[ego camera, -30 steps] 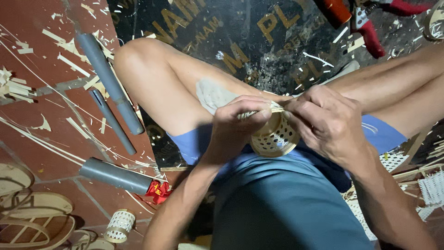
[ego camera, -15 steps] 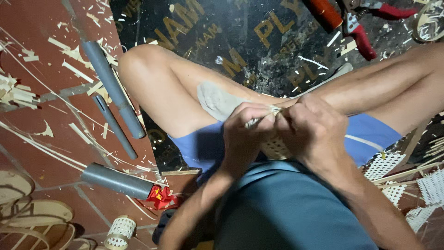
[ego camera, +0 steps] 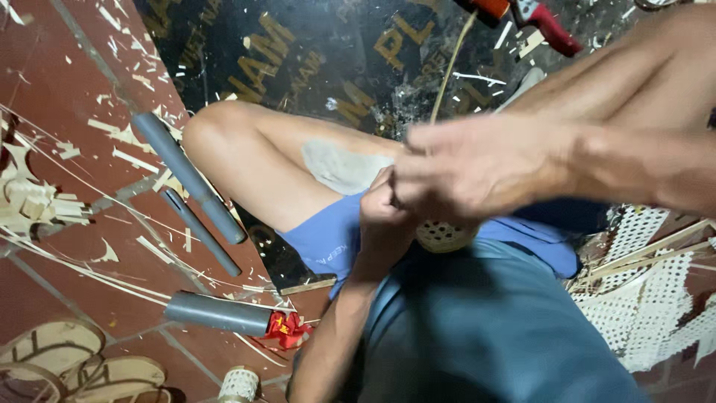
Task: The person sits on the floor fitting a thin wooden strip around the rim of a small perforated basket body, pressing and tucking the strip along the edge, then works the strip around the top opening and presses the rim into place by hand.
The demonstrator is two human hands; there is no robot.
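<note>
Left hand (ego camera: 388,213) grips small woven basket (ego camera: 445,236) in the lap, just right of it. Right hand (ego camera: 477,168), directly above, pinches thin cane strip (ego camera: 447,67) running up and away.

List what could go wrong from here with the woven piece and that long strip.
The right hand is blurred, pulling the thin strip up sharply; it might snap or whip toward the face. The small woven basket, held by the left hand over the lap, could deform or slip. Grey pipes lying loose nearby could roll underfoot.
</note>
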